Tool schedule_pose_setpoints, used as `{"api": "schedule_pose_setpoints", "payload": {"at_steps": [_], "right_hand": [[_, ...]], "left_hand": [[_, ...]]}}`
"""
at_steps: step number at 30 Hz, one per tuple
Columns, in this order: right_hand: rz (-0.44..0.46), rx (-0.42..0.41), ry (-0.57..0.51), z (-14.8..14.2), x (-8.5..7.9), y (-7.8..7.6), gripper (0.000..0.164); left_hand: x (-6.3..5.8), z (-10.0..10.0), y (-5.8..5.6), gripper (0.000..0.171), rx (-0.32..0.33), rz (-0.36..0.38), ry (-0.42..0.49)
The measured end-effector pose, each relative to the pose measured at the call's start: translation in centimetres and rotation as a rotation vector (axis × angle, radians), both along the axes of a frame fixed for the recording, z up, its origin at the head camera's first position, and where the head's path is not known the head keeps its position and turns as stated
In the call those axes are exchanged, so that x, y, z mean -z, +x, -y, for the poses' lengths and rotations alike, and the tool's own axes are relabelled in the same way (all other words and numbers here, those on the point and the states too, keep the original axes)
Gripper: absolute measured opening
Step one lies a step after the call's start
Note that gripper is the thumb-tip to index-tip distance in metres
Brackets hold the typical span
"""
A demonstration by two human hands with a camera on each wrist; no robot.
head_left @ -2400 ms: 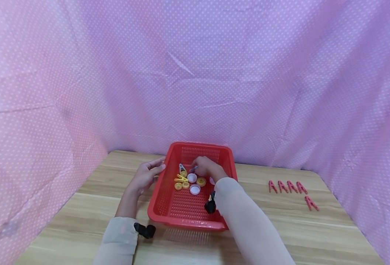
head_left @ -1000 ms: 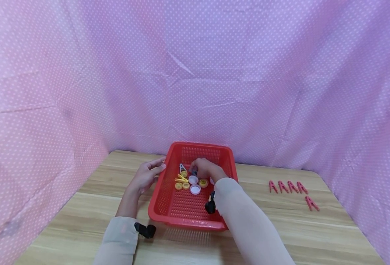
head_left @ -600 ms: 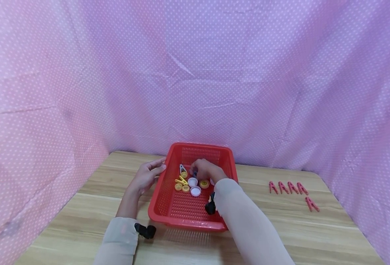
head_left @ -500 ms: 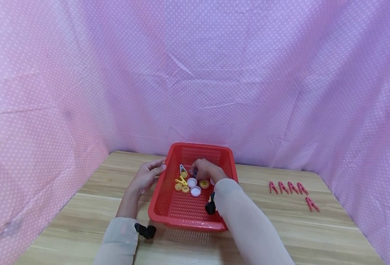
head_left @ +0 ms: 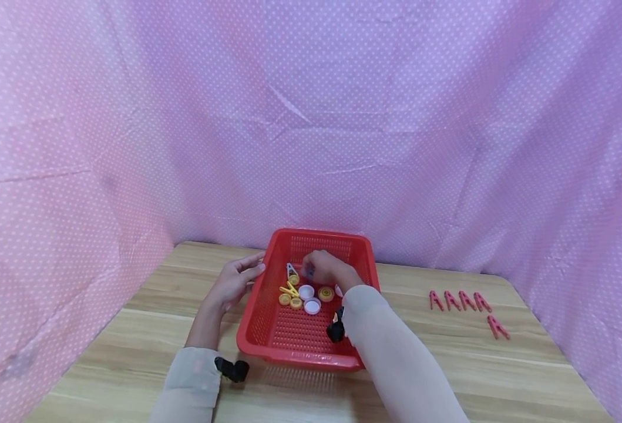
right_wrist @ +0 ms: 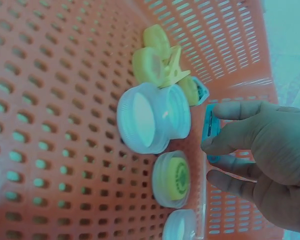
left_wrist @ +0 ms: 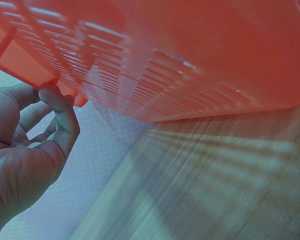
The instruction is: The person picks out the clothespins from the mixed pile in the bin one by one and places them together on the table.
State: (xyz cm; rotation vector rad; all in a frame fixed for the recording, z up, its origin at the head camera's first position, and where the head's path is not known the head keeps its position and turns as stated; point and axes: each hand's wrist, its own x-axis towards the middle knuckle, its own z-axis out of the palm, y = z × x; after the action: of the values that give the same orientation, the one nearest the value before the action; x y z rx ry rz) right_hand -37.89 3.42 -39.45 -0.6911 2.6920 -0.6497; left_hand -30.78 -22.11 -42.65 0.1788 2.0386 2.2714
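Note:
In the right wrist view my right hand point(right_wrist: 275, 155) pinches a blue-grey clothespin point(right_wrist: 210, 125) between thumb and fingers, near the end wall of the red plastic basket point(right_wrist: 65, 165). The head view has this right hand point(head_left: 326, 270) reaching into the basket point(head_left: 311, 357) from the right. My left hand point(head_left: 232, 283) is outside the basket, its fingertips at the left rim; in the left wrist view the left hand point(left_wrist: 30, 145) touches the rim's edge from below. Beside the right hand lie a grey clothespin point(head_left: 291, 269), a yellow clothespin point(head_left: 288, 289), white caps point(head_left: 312, 306) and yellow caps point(head_left: 326, 294).
Several red clothespins stand on the wooden table point(head_left: 432, 352) to the right: a row point(head_left: 450, 300) with one more red clothespin point(head_left: 498, 327) in front. Pink polka-dot cloth point(head_left: 321, 147) hangs behind the table and at its sides.
My right hand has gone from working low among the caps to slightly higher with the blue-grey clothespin. A few caps have shifted a little. The left hand and the basket look the same.

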Motion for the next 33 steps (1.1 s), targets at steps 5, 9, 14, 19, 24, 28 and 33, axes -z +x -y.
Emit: {"api": "schedule_pose_setpoints", "payload": {"at_steps": [5, 9, 14, 19, 24, 28, 33], "right_hand": [[-0.053, -0.031, -0.035, 0.1, -0.8, 0.3, 0.036], [-0.072, -0.034, -0.044, 0.2, -1.4, 0.7, 0.049], [-0.095, -0.053, -0.059, 0.5, -2.5, 1.2, 0.041], [-0.094, -0.071, -0.061, 0.6, -3.6, 1.4, 0.030], [-0.105, -0.075, -0.033, 0.6, -5.1, 1.7, 0.036], [-0.103, -0.094, -0.017, 0.5, -6.4, 2.1, 0.037], [-0.138, -0.119, 0.039, 0.1, -7.9, 2.4, 0.030]], "left_hand": [[-0.1, 0.0, 0.2, 0.051, -0.009, 0.011, -0.011], [-0.2, -0.1, 0.4, 0.051, -0.014, 0.019, -0.018], [-0.1, -0.1, 0.4, 0.051, -0.005, 0.011, -0.010], [0.2, -0.2, 0.2, 0.053, 0.009, 0.004, -0.002], [0.2, -0.1, 0.2, 0.053, 0.005, -0.003, -0.004], [0.1, -0.1, 0.2, 0.053, -0.003, -0.001, -0.012], [-0.1, 0.0, 0.2, 0.055, 0.008, 0.000, -0.024]]}}
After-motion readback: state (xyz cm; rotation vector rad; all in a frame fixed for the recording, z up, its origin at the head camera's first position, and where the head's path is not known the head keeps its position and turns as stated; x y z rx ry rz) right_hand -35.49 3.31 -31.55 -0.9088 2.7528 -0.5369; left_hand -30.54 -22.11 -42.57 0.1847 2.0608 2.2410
